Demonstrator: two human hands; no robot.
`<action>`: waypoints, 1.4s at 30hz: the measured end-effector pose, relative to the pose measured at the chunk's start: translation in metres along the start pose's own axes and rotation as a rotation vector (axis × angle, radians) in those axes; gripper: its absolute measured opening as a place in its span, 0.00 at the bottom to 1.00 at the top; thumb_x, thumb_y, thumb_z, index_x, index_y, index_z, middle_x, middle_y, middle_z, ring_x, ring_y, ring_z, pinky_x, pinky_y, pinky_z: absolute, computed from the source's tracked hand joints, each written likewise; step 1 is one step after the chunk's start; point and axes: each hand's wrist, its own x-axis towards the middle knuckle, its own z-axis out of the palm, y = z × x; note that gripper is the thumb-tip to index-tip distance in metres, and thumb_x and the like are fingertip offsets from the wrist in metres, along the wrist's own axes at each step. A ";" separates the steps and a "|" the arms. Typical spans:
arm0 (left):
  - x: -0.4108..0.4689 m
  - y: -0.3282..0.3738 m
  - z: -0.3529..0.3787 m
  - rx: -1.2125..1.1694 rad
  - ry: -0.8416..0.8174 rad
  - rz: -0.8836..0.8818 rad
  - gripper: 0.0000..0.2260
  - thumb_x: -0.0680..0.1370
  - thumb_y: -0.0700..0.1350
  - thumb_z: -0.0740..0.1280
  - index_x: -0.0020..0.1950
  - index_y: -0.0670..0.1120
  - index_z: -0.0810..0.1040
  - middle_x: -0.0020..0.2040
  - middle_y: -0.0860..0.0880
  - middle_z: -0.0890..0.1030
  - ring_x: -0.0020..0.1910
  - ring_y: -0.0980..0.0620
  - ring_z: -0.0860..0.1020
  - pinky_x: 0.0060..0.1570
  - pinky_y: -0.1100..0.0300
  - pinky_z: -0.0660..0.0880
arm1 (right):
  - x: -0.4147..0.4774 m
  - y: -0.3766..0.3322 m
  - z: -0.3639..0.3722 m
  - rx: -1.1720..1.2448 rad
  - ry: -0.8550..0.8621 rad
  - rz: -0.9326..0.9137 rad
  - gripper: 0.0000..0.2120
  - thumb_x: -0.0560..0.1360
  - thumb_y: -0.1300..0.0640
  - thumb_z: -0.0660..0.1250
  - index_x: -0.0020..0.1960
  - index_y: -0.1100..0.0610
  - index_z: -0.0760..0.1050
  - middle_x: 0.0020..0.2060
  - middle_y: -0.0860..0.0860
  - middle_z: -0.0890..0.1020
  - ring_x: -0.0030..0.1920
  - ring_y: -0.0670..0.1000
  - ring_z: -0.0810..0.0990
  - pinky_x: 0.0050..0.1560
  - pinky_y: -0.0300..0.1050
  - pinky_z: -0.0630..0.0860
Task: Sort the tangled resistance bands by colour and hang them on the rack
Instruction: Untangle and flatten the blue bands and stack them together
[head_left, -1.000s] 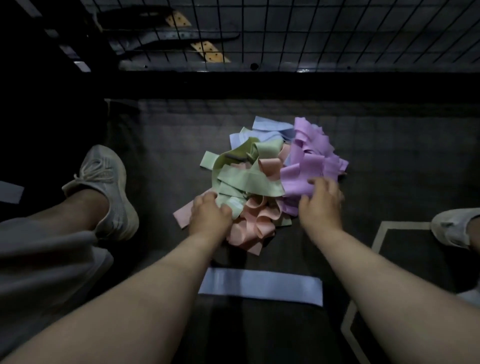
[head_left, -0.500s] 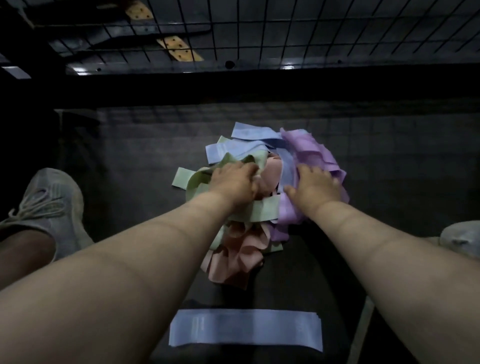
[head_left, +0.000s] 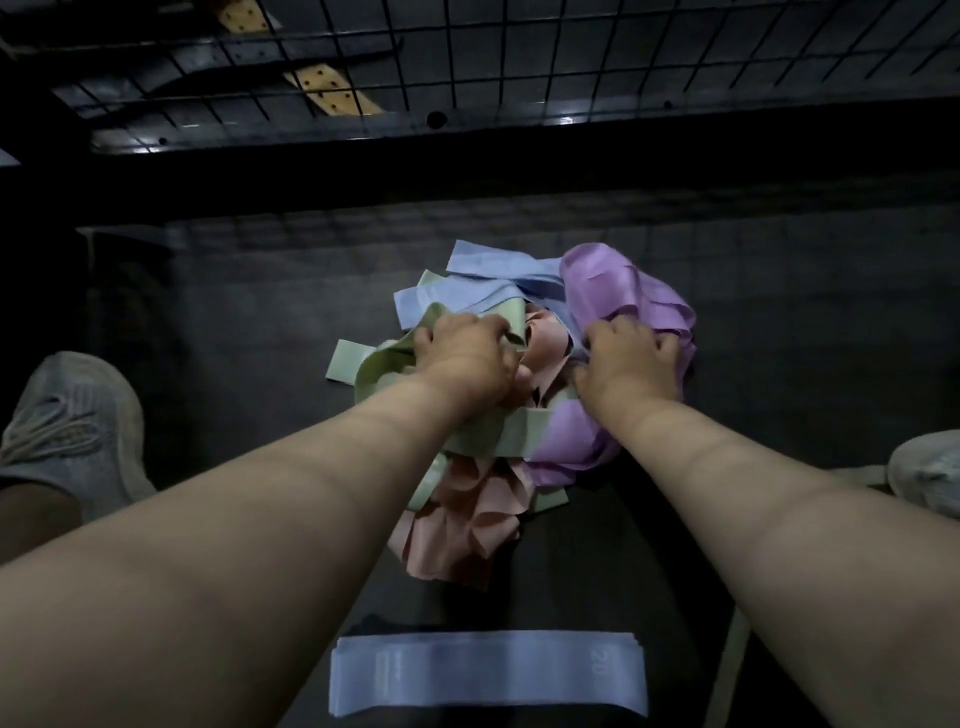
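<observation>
Green band (head_left: 400, 358) clenched in curled fingers of left hand (head_left: 467, 358) | right hand (head_left: 631, 364) grips purple band (head_left: 613, 280) | step: I judge untangling, pile (head_left: 467, 519) beneath both palms | next: I'd draw green free, pinning the rest | room: bare floor (head_left: 234, 364) outside both hands; rack (head_left: 571, 119) beyond fingertips; flat blue band (head_left: 488, 670) behind wrists

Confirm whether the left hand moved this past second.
Yes: left hand went from the near edge of the pile farther in, away from the flat blue band.
</observation>
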 end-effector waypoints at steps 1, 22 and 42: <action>-0.004 -0.002 0.003 -0.001 0.005 -0.005 0.16 0.79 0.53 0.60 0.67 0.57 0.74 0.65 0.47 0.75 0.67 0.43 0.68 0.67 0.46 0.60 | 0.000 0.002 -0.001 0.042 0.010 0.029 0.17 0.79 0.49 0.62 0.67 0.50 0.72 0.66 0.55 0.72 0.67 0.58 0.69 0.68 0.60 0.61; -0.185 0.019 -0.134 -1.227 -0.066 0.356 0.27 0.69 0.36 0.70 0.67 0.48 0.76 0.58 0.49 0.82 0.51 0.57 0.81 0.47 0.60 0.78 | -0.141 -0.004 -0.222 1.755 -0.340 -0.170 0.04 0.66 0.56 0.61 0.40 0.56 0.70 0.34 0.55 0.70 0.29 0.54 0.72 0.24 0.40 0.69; -0.346 -0.017 -0.173 -1.015 0.023 0.499 0.18 0.69 0.34 0.74 0.53 0.50 0.77 0.46 0.46 0.79 0.44 0.51 0.76 0.44 0.57 0.77 | -0.317 0.016 -0.327 1.441 0.141 -0.494 0.04 0.79 0.64 0.67 0.51 0.57 0.77 0.33 0.48 0.78 0.31 0.44 0.73 0.30 0.38 0.69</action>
